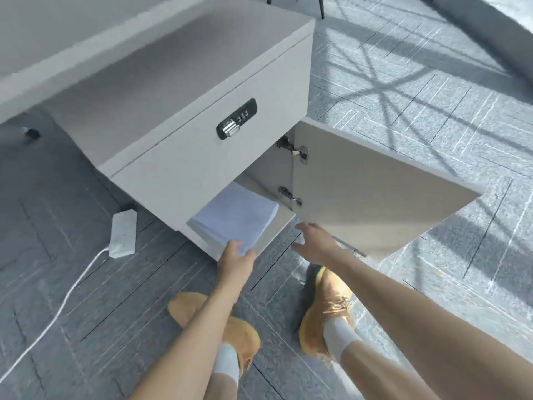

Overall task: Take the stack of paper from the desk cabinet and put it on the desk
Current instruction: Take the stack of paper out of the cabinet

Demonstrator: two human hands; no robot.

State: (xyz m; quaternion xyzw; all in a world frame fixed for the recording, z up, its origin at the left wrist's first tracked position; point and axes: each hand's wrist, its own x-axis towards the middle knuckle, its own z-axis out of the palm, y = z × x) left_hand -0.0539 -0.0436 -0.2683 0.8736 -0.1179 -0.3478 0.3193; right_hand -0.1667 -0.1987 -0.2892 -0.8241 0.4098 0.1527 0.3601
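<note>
A white stack of paper (236, 216) lies in the lower compartment of the grey desk cabinet (184, 116), jutting out over the front edge. My left hand (235, 256) grips the stack's near corner. My right hand (313, 241) hovers just right of the compartment, fingers spread, holding nothing. The cabinet door (375, 192) stands swung open to the right. The desk top (66, 33) runs across the upper left, above the cabinet.
A white power strip (124, 233) with its cable lies on the carpet left of the cabinet. My two tan shoes (326, 313) stand on the grey carpet below the hands. A combination lock (236, 119) sits on the upper drawer.
</note>
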